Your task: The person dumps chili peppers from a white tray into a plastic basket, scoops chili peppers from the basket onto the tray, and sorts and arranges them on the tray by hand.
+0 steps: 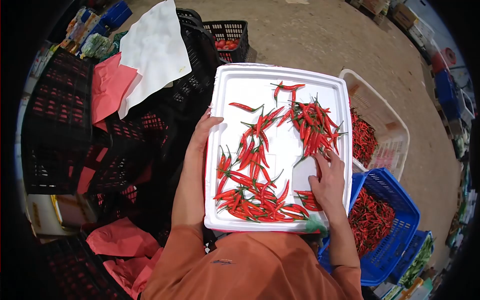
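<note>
Hands work at a white foam tray [290, 135] of red chillies: the right hand [328, 180] reaches in with curled fingers touching a cluster of chillies [313, 125], though whether it grips any cannot be told, while the left hand [204, 131] grasps the tray's left edge, thumb over the rim. The tray lies in front of the person's orange shirt [235, 267]. More chillies spread along its near side and left half. Just right of it stand a white basket [392, 120] and a blue basket [400, 250], both holding red chillies. Black crates [57, 120] stand left; beyond the tray, another crate [242, 35] holds tomatoes [227, 45].
</note>
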{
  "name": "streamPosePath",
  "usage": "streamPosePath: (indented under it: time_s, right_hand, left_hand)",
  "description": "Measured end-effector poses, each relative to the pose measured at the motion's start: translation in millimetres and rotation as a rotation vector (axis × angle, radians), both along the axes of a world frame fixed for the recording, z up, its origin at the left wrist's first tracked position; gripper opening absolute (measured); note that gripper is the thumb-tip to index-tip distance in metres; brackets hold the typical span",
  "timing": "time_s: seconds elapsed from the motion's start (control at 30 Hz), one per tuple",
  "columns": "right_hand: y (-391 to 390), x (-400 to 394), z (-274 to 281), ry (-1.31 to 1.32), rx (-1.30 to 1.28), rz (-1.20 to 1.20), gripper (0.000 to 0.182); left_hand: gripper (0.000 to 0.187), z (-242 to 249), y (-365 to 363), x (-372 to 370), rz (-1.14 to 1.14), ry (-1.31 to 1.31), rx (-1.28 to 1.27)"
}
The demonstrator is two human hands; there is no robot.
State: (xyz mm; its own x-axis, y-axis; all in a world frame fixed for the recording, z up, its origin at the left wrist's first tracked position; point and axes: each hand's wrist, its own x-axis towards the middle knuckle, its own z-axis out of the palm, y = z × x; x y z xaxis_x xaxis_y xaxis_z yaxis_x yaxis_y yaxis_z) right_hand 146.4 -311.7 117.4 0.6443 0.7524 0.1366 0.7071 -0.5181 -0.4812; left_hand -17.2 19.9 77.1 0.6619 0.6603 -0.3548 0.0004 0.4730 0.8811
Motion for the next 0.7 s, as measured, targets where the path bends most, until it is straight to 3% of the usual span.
streamPosePath:
  time_s: [0.07,0.17,0.27,0.3,0.4,0.7]
  right_hand:
    - [14,4,-11,-0.072,-0.022,0.015,0.054]
    - [45,7,-10,0.123,0.207,0.102,0.054]
    - [64,-13,2,0.521,0.227,0.330,0.056]
    - [68,-22,3,0.293,0.285,0.461,0.055]
    - [67,-46,-3,0.159,0.298,0.631,0.051]
    - [21,-73,8,0.251,0.141,0.782,0.037]
  left_hand:
    - [0.070,-5,3,-1,-0.009,-0.019,0.008]
    - [0.068,-4,1,-1,-0.020,-0.049,0.007]
    - [0.066,-2,1,-4,-0.005,-0.044,0.028]
    - [0.065,-4,0,-5,0.008,-0.029,0.048]
    - [0.061,-15,4,-7,0.010,-0.097,-0.022]
    - [0.066,-4,0,-3,0.004,-0.050,-0.022]
